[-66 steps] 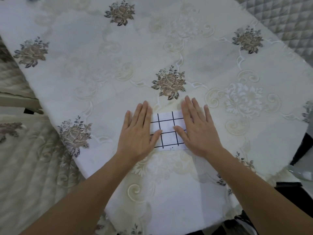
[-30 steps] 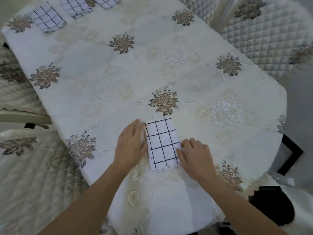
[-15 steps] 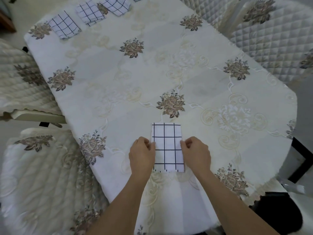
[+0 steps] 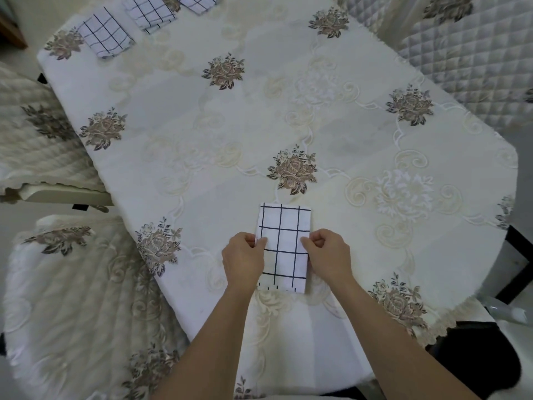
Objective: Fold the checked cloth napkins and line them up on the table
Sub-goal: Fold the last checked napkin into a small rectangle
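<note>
A white napkin with black checks point(image 4: 284, 243) lies folded into a narrow upright rectangle near the table's front edge. My left hand point(image 4: 243, 259) pinches its left edge with thumb and fingers. My right hand point(image 4: 327, 256) pinches the right edge at the same height. Three folded checked napkins lie in a row at the far left corner: the first folded napkin point(image 4: 105, 36), the second folded napkin point(image 4: 150, 11), and the third folded napkin point(image 4: 196, 2), partly cut off by the frame's top.
The oval table point(image 4: 259, 116) wears a cream embroidered cloth with brown roses. A cushioned chair point(image 4: 72, 298) stands at the front left, another chair point(image 4: 31, 134) further left, and quilted chairs point(image 4: 467, 53) at the back right.
The napkin was turned from lying wide under my flat palms to standing lengthwise. My hands went from pressing it flat to pinching its side edges. The view tilted up, showing the far napkins.
</note>
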Motion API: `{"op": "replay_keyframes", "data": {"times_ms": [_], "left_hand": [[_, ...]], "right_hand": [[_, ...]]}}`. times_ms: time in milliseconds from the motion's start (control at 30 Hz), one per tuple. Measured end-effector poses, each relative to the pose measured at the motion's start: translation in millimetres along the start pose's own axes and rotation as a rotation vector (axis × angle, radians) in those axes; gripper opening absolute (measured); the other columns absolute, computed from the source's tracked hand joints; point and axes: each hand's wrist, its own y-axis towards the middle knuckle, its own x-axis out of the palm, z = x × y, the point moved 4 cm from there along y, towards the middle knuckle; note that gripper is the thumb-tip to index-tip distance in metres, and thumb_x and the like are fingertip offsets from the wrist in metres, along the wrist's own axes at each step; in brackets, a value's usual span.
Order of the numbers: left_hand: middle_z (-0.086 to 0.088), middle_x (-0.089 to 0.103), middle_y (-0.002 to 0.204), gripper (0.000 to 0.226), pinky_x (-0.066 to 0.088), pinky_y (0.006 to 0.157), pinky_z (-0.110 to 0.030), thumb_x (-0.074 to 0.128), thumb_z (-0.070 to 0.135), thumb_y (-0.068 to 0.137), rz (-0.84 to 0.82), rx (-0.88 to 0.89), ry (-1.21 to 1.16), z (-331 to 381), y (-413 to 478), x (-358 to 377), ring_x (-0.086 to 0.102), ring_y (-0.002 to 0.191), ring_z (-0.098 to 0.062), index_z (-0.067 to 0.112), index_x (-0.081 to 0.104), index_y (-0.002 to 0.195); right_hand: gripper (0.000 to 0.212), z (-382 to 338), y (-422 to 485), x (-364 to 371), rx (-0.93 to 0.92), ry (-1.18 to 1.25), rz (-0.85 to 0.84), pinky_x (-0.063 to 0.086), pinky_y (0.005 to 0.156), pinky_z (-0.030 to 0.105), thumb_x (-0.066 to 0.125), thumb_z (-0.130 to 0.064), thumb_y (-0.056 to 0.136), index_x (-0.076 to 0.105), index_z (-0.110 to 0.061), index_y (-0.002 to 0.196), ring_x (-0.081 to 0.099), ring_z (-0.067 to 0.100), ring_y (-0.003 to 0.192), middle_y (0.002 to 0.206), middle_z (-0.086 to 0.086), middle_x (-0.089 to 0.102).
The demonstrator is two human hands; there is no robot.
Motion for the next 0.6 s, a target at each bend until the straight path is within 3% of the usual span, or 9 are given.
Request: {"op": "replay_keyframes", "data": {"times_ms": [133,200,300,367,467,533,600], "left_hand": [[0.006,0.047,0.063,0.029,0.035,0.063,-0.025,0.065,0.025,0.094,-0.191,-0.012,-0.112,-3.4,5.2,1.1,0.043,0.062,-0.014,0.01,0.054,0.071],[-0.004,0.041,0.067,0.035,0.03,0.06,-0.027,0.063,0.024,0.095,-0.272,-0.025,-0.241,-1.9,2.8,-0.6,0.035,0.061,-0.017,0.0,0.05,0.073],[-0.005,0.047,0.073,0.029,0.031,0.051,-0.019,0.059,0.023,0.099,-0.342,-0.033,-0.367,5.4,-2.6,-8.2,0.038,0.053,-0.01,0.005,0.052,0.078],[-0.007,0.059,0.079,0.029,0.04,0.057,-0.02,0.058,0.024,0.1,-0.369,-0.024,-0.42,11.0,-6.4,-14.6,0.051,0.061,-0.01,0.003,0.055,0.081],[-0.015,0.07,0.098,0.026,0.047,0.073,-0.033,0.057,0.024,0.1,-0.393,0.013,-0.467,20.9,-14.9,-30.1,0.062,0.084,-0.019,-0.002,0.059,0.096],[-0.016,0.07,0.102,0.023,0.045,0.069,-0.031,0.057,0.023,0.1,-0.389,0.042,-0.472,26.9,-20.9,-41.7,0.061,0.084,-0.019,0.0,0.06,0.101],[-0.016,0.066,0.093,0.028,0.037,0.058,-0.025,0.054,0.027,0.101,-0.372,0.068,-0.44,31.3,-25.9,-52.4,0.053,0.075,-0.019,-0.002,0.059,0.102]], "right_hand": [[0.016,-3.4,-4.0,-4.0,-0.022,0.103,-0.02,0.044,0.067,0.028,0.062,-0.027,0.095,0.059,-0.017,0.084,0.059,0.016,0.074,0.081,0.001,0.066],[0.017,-4.0,-5.3,-6.3,-0.029,0.159,-0.023,0.045,0.07,0.032,0.06,-0.028,0.097,0.056,-0.018,0.083,0.058,0.018,0.075,0.08,0.001,0.064],[0.018,-10.5,-11.9,-10.9,-0.05,0.243,-0.035,0.045,0.071,0.034,0.06,-0.028,0.098,0.056,-0.018,0.083,0.056,0.015,0.073,0.076,-0.001,0.062],[0.014,-18.4,-17.7,-15.7,-0.053,0.292,-0.038,0.049,0.073,0.035,0.062,-0.026,0.097,0.06,-0.019,0.086,0.062,0.014,0.075,0.078,-0.002,0.069],[0.009,-32.5,-29.5,-22.9,-0.059,0.349,-0.049,0.055,0.077,0.036,0.061,-0.023,0.097,0.067,-0.02,0.092,0.07,0.012,0.08,0.085,-0.005,0.075],[0.011,-42.1,-37.8,-26.5,-0.089,0.36,-0.037,0.056,0.077,0.035,0.06,-0.021,0.098,0.07,-0.021,0.093,0.072,0.012,0.082,0.087,-0.006,0.076],[0.015,-52.7,-46.8,-28.1,-0.146,0.343,-0.007,0.053,0.073,0.025,0.058,-0.022,0.099,0.069,-0.019,0.089,0.068,0.006,0.078,0.083,-0.008,0.074]]}}
